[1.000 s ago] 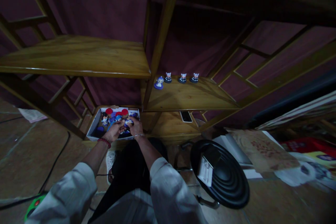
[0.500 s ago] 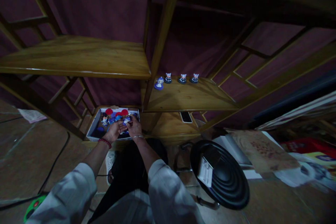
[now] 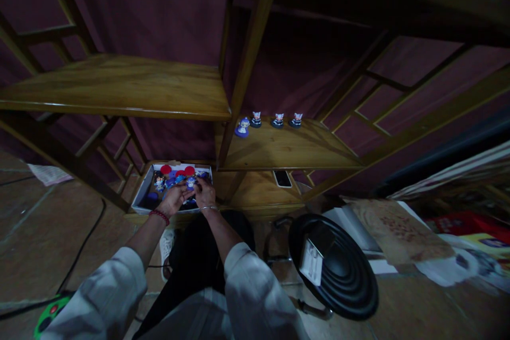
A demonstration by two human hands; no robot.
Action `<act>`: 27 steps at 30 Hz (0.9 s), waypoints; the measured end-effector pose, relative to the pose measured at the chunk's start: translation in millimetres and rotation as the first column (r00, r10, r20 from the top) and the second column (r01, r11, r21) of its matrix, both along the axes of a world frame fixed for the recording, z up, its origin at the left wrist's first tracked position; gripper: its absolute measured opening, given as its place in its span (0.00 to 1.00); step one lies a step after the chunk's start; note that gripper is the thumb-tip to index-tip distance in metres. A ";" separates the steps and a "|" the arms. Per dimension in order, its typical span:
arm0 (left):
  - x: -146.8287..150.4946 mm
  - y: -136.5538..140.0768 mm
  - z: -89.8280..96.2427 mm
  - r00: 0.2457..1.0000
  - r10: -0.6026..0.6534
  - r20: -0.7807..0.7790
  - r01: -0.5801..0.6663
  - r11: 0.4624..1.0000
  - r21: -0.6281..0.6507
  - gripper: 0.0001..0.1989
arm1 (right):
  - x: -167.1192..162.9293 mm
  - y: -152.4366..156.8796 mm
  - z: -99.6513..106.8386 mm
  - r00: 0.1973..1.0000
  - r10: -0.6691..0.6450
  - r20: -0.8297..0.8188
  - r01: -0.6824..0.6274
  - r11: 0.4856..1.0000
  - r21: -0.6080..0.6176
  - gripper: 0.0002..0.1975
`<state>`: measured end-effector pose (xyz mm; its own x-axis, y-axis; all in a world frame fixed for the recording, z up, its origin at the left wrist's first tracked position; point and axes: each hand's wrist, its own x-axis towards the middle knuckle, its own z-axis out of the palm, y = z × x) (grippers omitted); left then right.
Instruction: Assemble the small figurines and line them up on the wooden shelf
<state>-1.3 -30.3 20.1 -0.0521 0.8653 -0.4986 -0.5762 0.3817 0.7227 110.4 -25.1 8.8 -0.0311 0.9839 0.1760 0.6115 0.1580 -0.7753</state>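
Note:
A small purple-and-white figurine (image 3: 191, 183) is held between my two hands, over a white cardboard box (image 3: 140, 194). My left hand (image 3: 174, 199) grips it from the left, its fingers at the figurine's base. From the other side my right hand (image 3: 205, 194) has its fingers closed on the same figurine. Inside the box lie a dark-haired figurine (image 3: 159, 183), a red disc (image 3: 166, 169) and more small purple and blue pieces. My hands hide part of the box's contents.
On the middle shelf (image 3: 287, 146) stand a purple figurine (image 3: 242, 127) and three black-and-white ones (image 3: 278, 120). A phone (image 3: 282, 178) lies on the lower shelf. To my right is a black round stool (image 3: 350, 281) with a clear-and-white package (image 3: 312, 263) on it. An upright post (image 3: 251, 48) divides the shelves.
The figurine in my hands has turned more upright, its front now facing me, and sits slightly further left. Both hands stay over the box.

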 end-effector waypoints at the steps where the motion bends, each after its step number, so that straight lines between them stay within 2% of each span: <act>1: -0.2 -0.1 -0.7 1.000 -0.004 -0.007 0.004 1.000 0.000 0.11 | 0.0 0.0 0.6 1.000 0.003 -0.001 -0.003 1.000 0.005 0.14; 12: -0.2 -2.4 -0.3 0.997 -0.076 -0.028 0.076 0.997 -0.003 0.09 | -0.8 1.9 0.1 1.000 0.007 -0.012 -0.007 1.000 0.000 0.13; 20: 1.8 -3.7 7.2 0.998 -0.036 -0.049 0.035 0.999 -0.023 0.10 | 0.2 -2.5 6.9 1.000 0.016 0.012 -0.016 0.999 -0.045 0.15; 27: 1.4 -4.3 4.9 0.999 -0.027 -0.033 0.027 1.000 0.009 0.07 | 2.4 -5.0 14.3 0.998 0.047 0.042 -0.044 0.997 -0.060 0.17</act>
